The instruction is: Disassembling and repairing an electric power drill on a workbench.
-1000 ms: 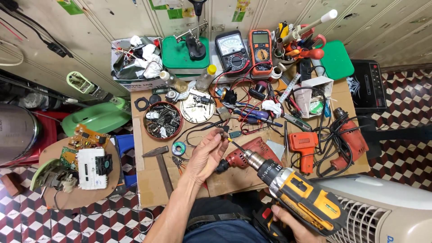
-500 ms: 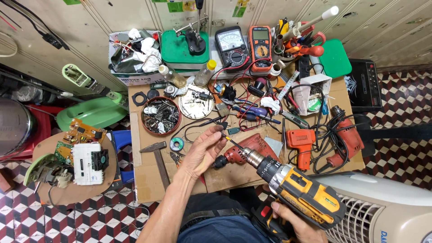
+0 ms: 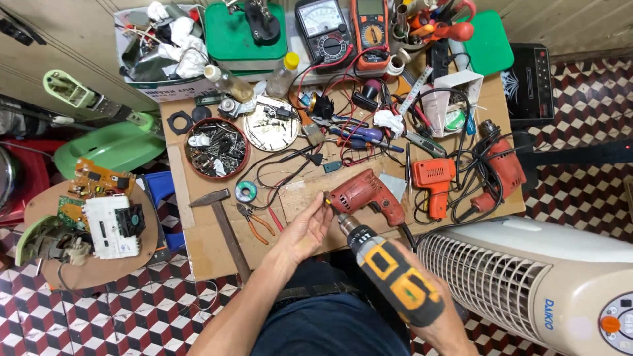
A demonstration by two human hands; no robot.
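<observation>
Far left of the hands, a round board point(image 3: 92, 267) carries circuit boards point(image 3: 92, 184) and a white casing point(image 3: 112, 227). Nearer, up and left of the left hand, a bowl of parts point(image 3: 216, 148) sits on the bench point(image 3: 198, 224), with a hammer point(image 3: 221, 221) and orange-handled pliers point(image 3: 254, 219) just left of the wrist.

The left hand point(image 3: 306, 231) is half curled, thumb and fingertips pinched at something small and yellowish, too small to tell, right at the nose of the red drill point(image 3: 366, 194), which lies on the bench just above both hands. The yellow drill point(image 3: 395, 280) points its chuck up toward that same spot, close beside the left fingers. The right hand point(image 3: 452, 329) is wrapped tight around the yellow drill's grip, mostly hidden under it.

Right of the hands lie an orange tool point(image 3: 435, 181) and another red drill point(image 3: 504, 165) amid black cords; a white fan point(image 3: 527, 277) stands beside the right hand.
</observation>
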